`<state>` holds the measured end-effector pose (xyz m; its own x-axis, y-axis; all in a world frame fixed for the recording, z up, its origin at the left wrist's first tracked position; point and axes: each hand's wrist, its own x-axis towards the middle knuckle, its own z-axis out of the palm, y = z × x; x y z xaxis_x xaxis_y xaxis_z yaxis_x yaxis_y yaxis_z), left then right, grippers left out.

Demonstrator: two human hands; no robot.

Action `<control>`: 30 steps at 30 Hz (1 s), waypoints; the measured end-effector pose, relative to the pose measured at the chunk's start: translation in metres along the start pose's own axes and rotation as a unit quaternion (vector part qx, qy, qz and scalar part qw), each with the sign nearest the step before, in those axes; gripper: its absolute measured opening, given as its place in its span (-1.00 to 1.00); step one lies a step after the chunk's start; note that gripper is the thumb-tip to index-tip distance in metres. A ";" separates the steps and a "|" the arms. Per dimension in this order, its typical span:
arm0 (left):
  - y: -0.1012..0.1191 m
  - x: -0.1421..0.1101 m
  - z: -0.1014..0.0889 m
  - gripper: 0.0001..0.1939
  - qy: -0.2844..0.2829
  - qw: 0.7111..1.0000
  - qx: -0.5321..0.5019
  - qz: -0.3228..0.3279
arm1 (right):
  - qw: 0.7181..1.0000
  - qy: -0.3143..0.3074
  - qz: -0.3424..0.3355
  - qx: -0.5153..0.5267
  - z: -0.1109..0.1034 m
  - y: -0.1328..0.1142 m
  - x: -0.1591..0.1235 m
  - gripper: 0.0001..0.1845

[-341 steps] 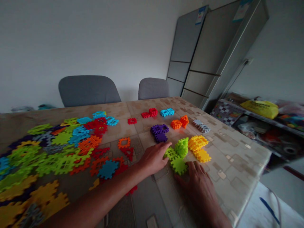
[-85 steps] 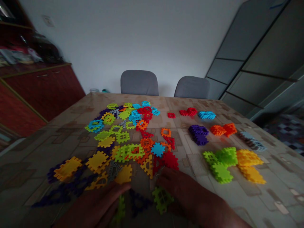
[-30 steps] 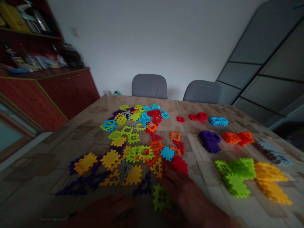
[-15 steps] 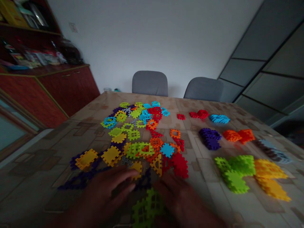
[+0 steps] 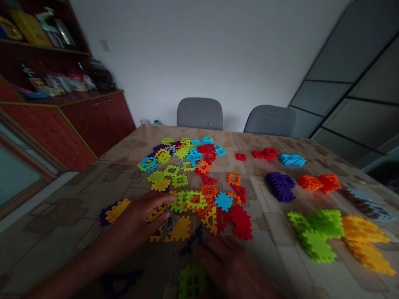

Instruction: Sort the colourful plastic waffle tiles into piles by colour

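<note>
A patterned table stands before a pale wall, loose plastic tiles across its middle. The left hand, thumb and forefinger apart, is just beside a farther green tile; the right hand lies by a near green tile, its grip hidden. Such tiles are probably light, stiff and sturdy, best pinched by their notched edges.

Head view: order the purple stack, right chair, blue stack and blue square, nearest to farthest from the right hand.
1. Blue square, ahead of the right hand
2. Purple stack, ahead and right
3. Blue stack, beyond the purple stack
4. Right chair, beyond the table
</note>
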<state>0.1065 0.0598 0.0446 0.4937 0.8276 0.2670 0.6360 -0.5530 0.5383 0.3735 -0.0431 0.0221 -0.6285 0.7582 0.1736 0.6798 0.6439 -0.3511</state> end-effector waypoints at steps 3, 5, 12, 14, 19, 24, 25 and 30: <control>-0.006 0.020 0.007 -0.55 -0.055 0.997 0.058 0.020 | 0.998 -0.040 0.042 0.024 -0.008 0.001 0.000 -0.50; -0.008 0.032 0.016 -0.46 -0.082 0.992 0.087 0.027 | 0.996 -0.050 0.060 0.043 -0.007 0.002 0.001 -0.53; -0.003 0.041 0.030 -0.28 -0.107 0.988 0.101 0.035 | 0.993 -0.043 0.065 0.086 -0.003 0.010 0.003 -0.49; -0.003 0.035 0.026 -0.21 -0.103 0.988 0.105 0.038 | 0.993 -0.040 0.066 0.086 -0.004 0.010 0.003 -0.52; -0.004 0.013 0.010 -0.21 -0.057 0.993 0.098 0.027 | 0.992 -0.036 0.079 0.092 -0.012 0.007 0.003 -0.57; 0.012 -0.016 0.005 -0.33 -0.098 0.995 0.006 0.026 | 0.989 -0.008 0.089 0.116 -0.023 0.006 0.001 -0.68; 0.016 -0.019 0.005 -0.31 -0.128 0.991 -0.014 0.036 | 0.989 -0.001 0.091 0.120 -0.024 0.006 0.001 -0.70; 0.023 -0.019 0.014 -0.38 -0.150 0.984 -0.029 0.091 | 0.989 0.031 0.100 0.105 -0.024 0.009 -0.002 -0.77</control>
<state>0.1199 0.0297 0.0408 0.7553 0.6444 0.1195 0.4896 -0.6760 0.5508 0.3900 -0.0363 0.0408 -0.4602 0.8774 0.1359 0.6900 0.4498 -0.5671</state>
